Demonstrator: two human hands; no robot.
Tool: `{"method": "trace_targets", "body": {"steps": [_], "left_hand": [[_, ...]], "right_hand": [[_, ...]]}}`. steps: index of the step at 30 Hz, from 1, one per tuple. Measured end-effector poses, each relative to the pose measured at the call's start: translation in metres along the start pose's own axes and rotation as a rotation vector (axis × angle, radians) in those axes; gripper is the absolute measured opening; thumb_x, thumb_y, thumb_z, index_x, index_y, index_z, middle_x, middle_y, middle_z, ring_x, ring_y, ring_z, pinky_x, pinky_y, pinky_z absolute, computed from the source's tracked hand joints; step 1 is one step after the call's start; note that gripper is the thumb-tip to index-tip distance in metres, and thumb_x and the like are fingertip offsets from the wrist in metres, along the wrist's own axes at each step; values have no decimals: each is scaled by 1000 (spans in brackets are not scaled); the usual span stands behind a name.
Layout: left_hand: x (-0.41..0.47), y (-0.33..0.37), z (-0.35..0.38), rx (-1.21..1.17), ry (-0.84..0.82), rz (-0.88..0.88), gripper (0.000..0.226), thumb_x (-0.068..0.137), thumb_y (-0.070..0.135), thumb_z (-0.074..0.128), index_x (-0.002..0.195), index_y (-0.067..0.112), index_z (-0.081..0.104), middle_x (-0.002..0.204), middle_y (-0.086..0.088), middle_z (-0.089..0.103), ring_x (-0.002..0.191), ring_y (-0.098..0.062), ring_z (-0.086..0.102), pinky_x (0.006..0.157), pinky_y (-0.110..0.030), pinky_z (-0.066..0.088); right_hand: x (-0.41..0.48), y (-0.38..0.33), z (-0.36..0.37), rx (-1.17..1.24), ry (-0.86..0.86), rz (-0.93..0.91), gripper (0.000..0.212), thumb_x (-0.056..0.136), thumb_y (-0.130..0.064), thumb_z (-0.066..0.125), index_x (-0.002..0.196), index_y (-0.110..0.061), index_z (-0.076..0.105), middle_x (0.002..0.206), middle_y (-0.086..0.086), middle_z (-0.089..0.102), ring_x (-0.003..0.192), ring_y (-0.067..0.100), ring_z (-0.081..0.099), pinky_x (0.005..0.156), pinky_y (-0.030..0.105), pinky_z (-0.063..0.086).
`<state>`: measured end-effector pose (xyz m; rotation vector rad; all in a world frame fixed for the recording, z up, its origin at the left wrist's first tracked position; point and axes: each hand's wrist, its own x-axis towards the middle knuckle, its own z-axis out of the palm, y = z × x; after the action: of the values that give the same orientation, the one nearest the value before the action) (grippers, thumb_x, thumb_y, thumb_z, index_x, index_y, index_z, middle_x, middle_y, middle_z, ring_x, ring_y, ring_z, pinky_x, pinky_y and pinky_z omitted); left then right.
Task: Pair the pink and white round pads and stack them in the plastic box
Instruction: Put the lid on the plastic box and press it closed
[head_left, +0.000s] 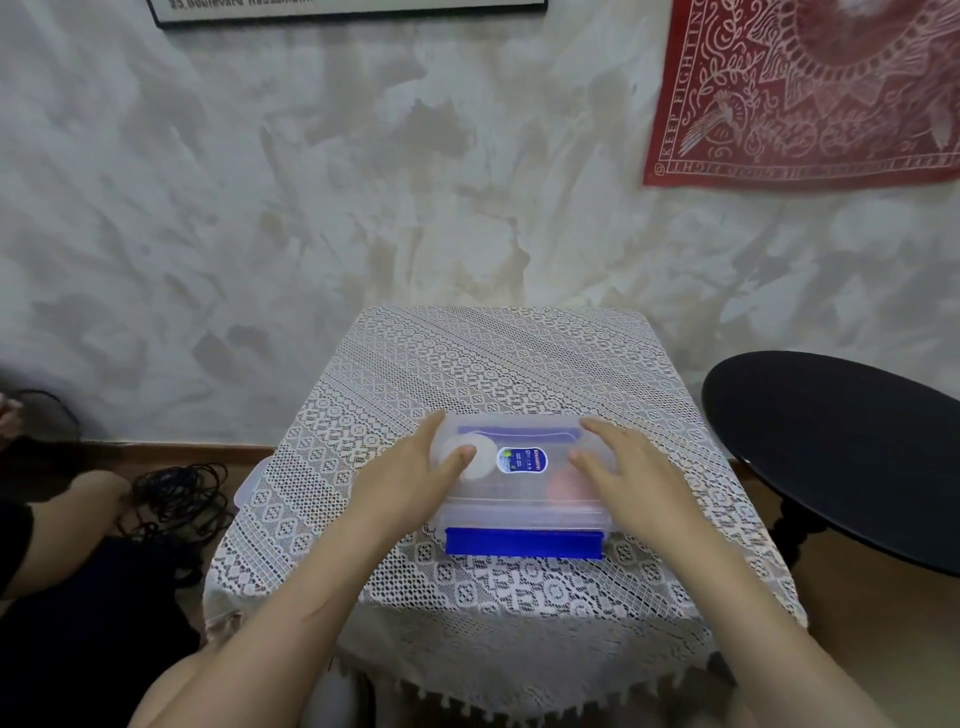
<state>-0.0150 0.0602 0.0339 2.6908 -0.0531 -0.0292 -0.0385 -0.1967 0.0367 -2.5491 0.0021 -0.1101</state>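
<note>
A clear plastic box (519, 506) with a lid and blue latches stands in the middle of the lace-covered table (498, 364). Through the lid I see a white round pad (480, 457) on the left and a pink pad (563, 486) on the right, blurred. My left hand (410, 480) lies on the lid's left end with straight fingers and the thumb over the white pad. My right hand (621, 465) lies flat on the right end. A blue label (522, 460) sits at the lid's centre.
A round black side table (841, 452) stands close on the right. Black cables (176, 499) lie on the floor to the left, beside another person's arm and leg. The wall rises right behind the table, with a red cloth (805, 88) hanging on it.
</note>
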Motion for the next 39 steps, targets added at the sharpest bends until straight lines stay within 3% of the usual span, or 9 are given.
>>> {"method": "trace_targets", "body": {"steps": [4,8,12,18,22,28,31,33,39], "left_hand": [[-1,-2,6,-55,24,-1,73,94,72,34,157,39,15,145,-6,55,123,-30,58,95,-41,47],[-3,-10,6,-219,-8,-67,79,89,77,39,154,39,17,128,-3,65,88,-23,72,79,-43,60],[-12,-14,6,-328,-8,-91,64,92,65,50,144,28,43,108,5,65,77,-16,71,66,-38,63],[21,-18,-15,-389,65,-113,47,93,55,56,130,27,60,104,8,66,93,-16,66,85,-42,57],[53,-26,-22,-460,93,-141,47,89,55,58,125,26,64,110,5,68,99,-19,66,92,-45,55],[50,-42,-5,-483,116,-118,52,91,64,52,135,35,53,122,12,61,103,-11,60,79,-32,49],[41,-49,6,-446,110,-131,70,82,80,48,141,44,40,127,18,57,108,-12,60,84,-35,48],[40,-50,6,-428,116,-142,70,80,81,49,140,47,38,122,20,57,103,-12,62,84,-37,49],[66,-54,0,-566,97,-124,57,72,71,64,122,47,53,115,14,66,92,-11,69,81,-44,60]], "right_hand": [[1,7,4,106,-26,37,54,98,-63,46,149,-49,37,149,-7,52,131,21,52,102,43,43],[7,10,0,241,-7,73,50,100,-56,48,148,-44,43,142,-6,57,122,20,57,97,43,48],[13,12,-2,349,-3,148,46,101,-43,54,146,-40,46,120,-6,65,103,15,64,89,48,57],[21,-2,8,497,-37,198,52,96,-33,66,144,-27,46,104,-6,64,93,19,71,85,52,60],[25,-16,22,530,-62,211,48,94,-36,69,135,-29,45,100,-4,67,73,22,76,65,49,64],[54,-9,15,139,27,131,38,91,-63,57,113,-33,56,98,-12,63,83,13,66,78,43,56],[73,-6,21,307,-48,106,32,91,-54,60,115,-33,60,109,-10,63,90,14,67,76,45,58],[82,-10,26,449,-133,123,23,97,-40,61,117,-30,63,111,-6,67,87,11,67,65,31,55],[91,-6,31,587,-218,135,16,96,-38,63,111,-35,68,94,-4,75,71,5,71,64,27,52]]}}
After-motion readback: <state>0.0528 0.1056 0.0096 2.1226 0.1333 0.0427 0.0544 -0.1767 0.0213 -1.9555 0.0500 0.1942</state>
